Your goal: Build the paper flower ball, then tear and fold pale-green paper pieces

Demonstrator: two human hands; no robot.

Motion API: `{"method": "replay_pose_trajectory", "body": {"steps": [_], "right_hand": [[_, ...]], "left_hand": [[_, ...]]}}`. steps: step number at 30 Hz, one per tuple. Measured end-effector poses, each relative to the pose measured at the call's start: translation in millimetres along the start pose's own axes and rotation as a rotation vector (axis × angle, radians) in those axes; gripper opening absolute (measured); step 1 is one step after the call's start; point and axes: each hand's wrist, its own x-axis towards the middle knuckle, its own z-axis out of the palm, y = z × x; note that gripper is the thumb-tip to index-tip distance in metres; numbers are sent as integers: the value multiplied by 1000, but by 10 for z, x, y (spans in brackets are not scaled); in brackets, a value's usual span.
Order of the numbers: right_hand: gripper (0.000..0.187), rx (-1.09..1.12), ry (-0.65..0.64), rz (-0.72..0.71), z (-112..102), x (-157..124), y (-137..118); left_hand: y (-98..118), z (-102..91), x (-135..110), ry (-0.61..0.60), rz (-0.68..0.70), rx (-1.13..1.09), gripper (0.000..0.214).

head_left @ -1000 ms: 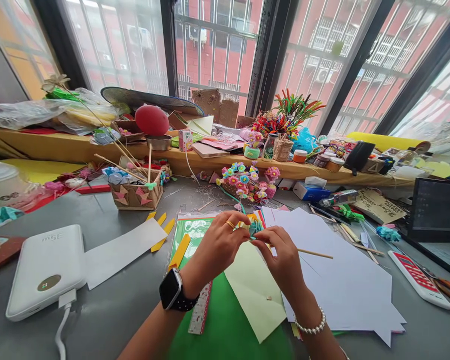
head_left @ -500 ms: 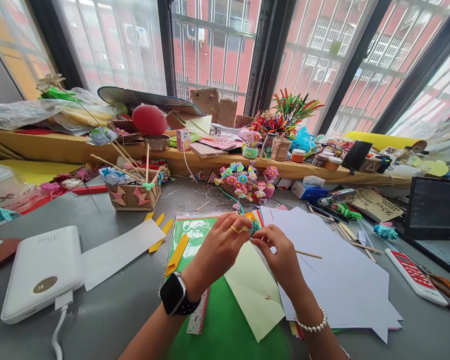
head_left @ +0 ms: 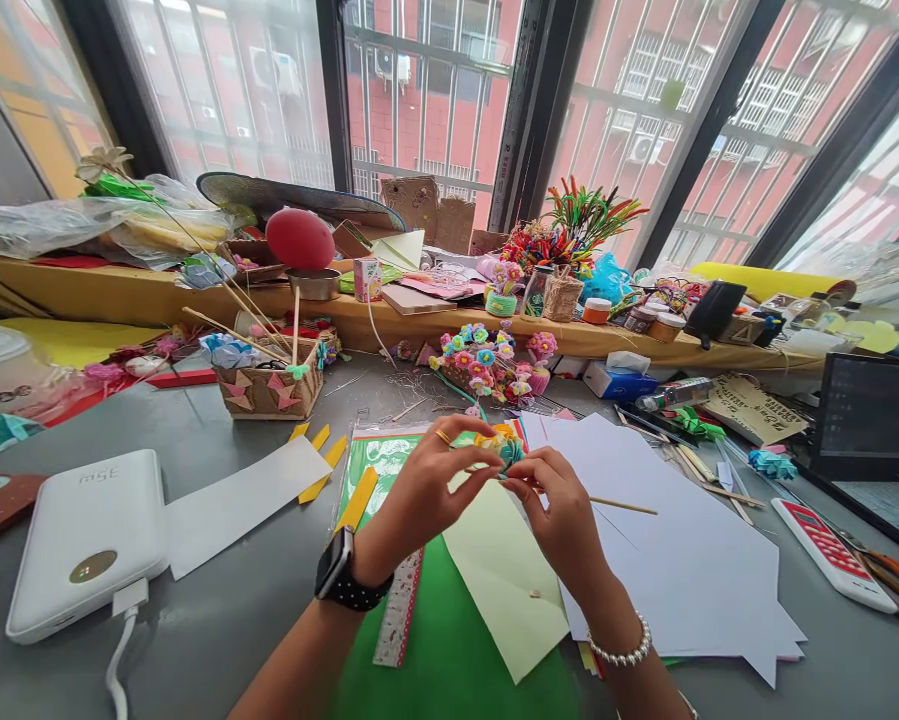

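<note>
In the head view, a small paper flower (head_left: 510, 450) with a teal centre and yellow-orange petals is held over the desk, on a thin wooden stick (head_left: 623, 506). My right hand (head_left: 558, 500) pinches the stick just below the flower; the stick's far end pokes out to the right behind it. My left hand (head_left: 438, 480) has thumb and fingertips curled around the flower's left side, partly covering it. Beneath both hands lie a pale yellow-green paper sheet (head_left: 505, 600) and a green folder (head_left: 449, 660). A patterned ruler (head_left: 400, 612) rests by my left wrist.
Folded yellow paper strips (head_left: 359, 495) and a white paper strip (head_left: 246, 508) lie left, beside a white power bank (head_left: 89, 540). White sheets (head_left: 666, 560) cover the right. A cardboard box (head_left: 269, 390), crocheted flowers (head_left: 486, 360), calculator (head_left: 831, 553) and laptop (head_left: 876, 430) stand around.
My left hand has shifted slightly left and its fingers have loosened, showing more of the yellow petals. The stick's free end reaches a little further right. My right hand stays nearly in place.
</note>
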Motion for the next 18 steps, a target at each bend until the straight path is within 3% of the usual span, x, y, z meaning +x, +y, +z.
{"method": "replay_pose_trajectory", "body": {"steps": [4, 8, 11, 18], "right_hand": [[9, 9, -18, -120, -2, -5, -56], [8, 40, -79, -187, -1, -10, -100], [8, 44, -85, -201, 3, -15, -105], [8, 55, -19, -138, -4, -17, -85]], "left_hand": [[-90, -51, 31, 62, -353, -411, 27], [-119, -41, 50, -132, -644, -923, 37], [-77, -23, 48, -235, -731, -1120, 39], [-19, 1, 51, -222, -796, -1282, 27]]}}
